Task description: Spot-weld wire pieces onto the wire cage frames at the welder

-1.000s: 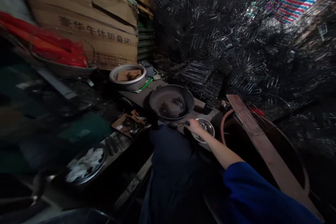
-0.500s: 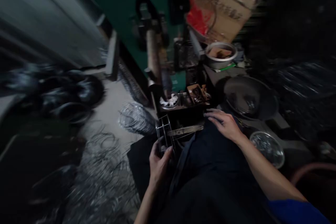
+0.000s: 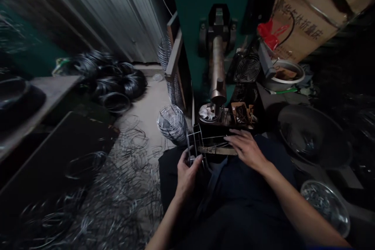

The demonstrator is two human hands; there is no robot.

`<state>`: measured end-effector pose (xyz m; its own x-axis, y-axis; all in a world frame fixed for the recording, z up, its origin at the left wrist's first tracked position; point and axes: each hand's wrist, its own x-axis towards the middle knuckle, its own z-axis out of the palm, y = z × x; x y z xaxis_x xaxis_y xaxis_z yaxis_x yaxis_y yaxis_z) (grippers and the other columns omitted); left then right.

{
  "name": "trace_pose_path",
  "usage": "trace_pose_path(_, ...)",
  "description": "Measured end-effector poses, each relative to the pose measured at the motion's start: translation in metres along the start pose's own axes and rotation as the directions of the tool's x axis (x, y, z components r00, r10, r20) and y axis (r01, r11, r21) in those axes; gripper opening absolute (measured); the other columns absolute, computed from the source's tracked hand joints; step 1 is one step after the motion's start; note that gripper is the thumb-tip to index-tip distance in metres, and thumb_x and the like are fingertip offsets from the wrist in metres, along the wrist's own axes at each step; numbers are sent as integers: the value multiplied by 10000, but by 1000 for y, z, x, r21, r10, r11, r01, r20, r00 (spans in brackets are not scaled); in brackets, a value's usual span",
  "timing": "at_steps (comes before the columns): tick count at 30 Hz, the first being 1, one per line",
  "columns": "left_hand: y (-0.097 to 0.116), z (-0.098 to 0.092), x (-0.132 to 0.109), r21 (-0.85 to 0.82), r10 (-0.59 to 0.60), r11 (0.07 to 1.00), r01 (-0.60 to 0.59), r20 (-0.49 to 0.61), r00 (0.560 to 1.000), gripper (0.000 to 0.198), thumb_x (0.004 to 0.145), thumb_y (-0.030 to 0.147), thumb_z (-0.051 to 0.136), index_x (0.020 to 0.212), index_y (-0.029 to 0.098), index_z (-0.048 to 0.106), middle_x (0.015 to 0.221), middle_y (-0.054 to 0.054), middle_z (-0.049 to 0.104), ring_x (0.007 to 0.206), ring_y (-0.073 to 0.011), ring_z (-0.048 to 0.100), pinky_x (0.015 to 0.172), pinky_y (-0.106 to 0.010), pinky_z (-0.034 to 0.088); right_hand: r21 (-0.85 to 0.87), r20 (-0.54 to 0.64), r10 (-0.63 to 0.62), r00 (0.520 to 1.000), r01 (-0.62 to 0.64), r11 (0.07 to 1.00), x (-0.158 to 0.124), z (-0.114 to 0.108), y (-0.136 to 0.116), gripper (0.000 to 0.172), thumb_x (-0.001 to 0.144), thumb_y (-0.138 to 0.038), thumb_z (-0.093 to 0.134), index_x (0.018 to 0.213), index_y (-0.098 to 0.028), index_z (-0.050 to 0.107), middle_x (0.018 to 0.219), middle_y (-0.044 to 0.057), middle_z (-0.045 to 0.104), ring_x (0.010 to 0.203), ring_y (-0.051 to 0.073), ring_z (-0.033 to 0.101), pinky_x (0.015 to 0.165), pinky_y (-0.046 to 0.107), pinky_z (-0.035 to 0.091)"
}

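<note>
My left hand (image 3: 187, 172) is closed around the lower end of a small wire frame (image 3: 195, 134), thumb on one side and fingers on the other. The frame has bent metal loops and crossbars and stands upright above my lap. Thin wires (image 3: 215, 137) stretch from it to my right hand (image 3: 246, 150). The fingertips of that hand meet the wires' right end, with thumb and index finger close together there. Below the wires lies a flat, worn strip (image 3: 219, 150). In front is a green machine (image 3: 190, 47) with a thick metal arm (image 3: 218, 66).
Nested wire baskets (image 3: 172, 123) stand left of the machine. Loose wire rings (image 3: 125, 179) cover the floor, and black wire coils (image 3: 108, 74) lie by the wall. To my right are a large dark pan (image 3: 316, 136) and a clear bowl of small metal pieces (image 3: 325, 207).
The view has swung left and become sharper. My right hand has come from above my lap to the wires beside the frame. My left hand keeps its grip on the frame.
</note>
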<state>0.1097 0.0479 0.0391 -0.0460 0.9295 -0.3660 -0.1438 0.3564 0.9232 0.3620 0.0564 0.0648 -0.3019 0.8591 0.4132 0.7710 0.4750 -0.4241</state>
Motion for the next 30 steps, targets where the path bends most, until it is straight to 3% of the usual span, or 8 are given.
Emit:
trace_pose_path(4, -1, 0, 7, -74, -8, 997, 11, 29, 1000, 654, 732, 444, 801, 1267, 161, 555, 665, 55, 523, 492, -67, 463, 478, -178, 407, -16, -21, -81, 996, 81, 997, 10, 4, 1, 286, 955, -89, 523, 1168, -225, 657, 1075, 58, 749, 1221, 243, 599, 1036, 474, 401)
trace_pose_path(8, -1, 3, 10, -116, -32, 993, 37, 50, 998, 675, 735, 464, 795, 1278, 156, 539, 612, 78, 485, 427, -66, 421, 419, -185, 383, -58, 23, -83, 996, 84, 995, 16, 7, 2, 369, 929, -52, 528, 1236, -233, 623, 1131, 53, 737, 1239, 238, 583, 1049, 467, 373)
trace_pose_path(13, 1, 8, 15, -121, -27, 992, 27, -1, 1000, 685, 698, 470, 821, 1255, 161, 567, 642, 65, 533, 435, -53, 437, 456, -182, 410, -160, 10, -95, 995, 95, 982, 23, 11, -1, 428, 903, -6, 519, 1256, -229, 614, 1163, 58, 727, 1220, 250, 585, 1052, 482, 326)
trace_pose_path(21, 12, 11, 26, -106, 35, 994, -37, -17, 999, 649, 744, 434, 798, 1280, 158, 555, 689, 39, 562, 510, -71, 465, 475, -178, 403, 14, -64, -101, 993, 102, 995, 42, 9, 1, 336, 920, -28, 533, 1184, -202, 647, 1068, 54, 738, 1169, 248, 574, 937, 411, 464)
trace_pose_path(27, 19, 10, 40, -99, 109, 989, -111, -29, 994, 614, 757, 406, 792, 1281, 174, 571, 788, 4, 623, 677, -110, 582, 663, -218, 494, -78, -119, -93, 988, 84, 993, 55, 10, -1, 349, 914, -29, 549, 1186, -221, 656, 1058, 45, 740, 1157, 274, 563, 926, 459, 455)
trace_pose_path(30, 22, 10, 45, -90, 117, 989, -120, -33, 993, 626, 743, 417, 801, 1268, 162, 577, 852, -23, 655, 718, -123, 606, 693, -228, 505, -14, -143, -88, 986, 87, 996, 62, 11, 0, 350, 913, -32, 548, 1175, -229, 669, 979, 47, 739, 1126, 258, 569, 903, 425, 495)
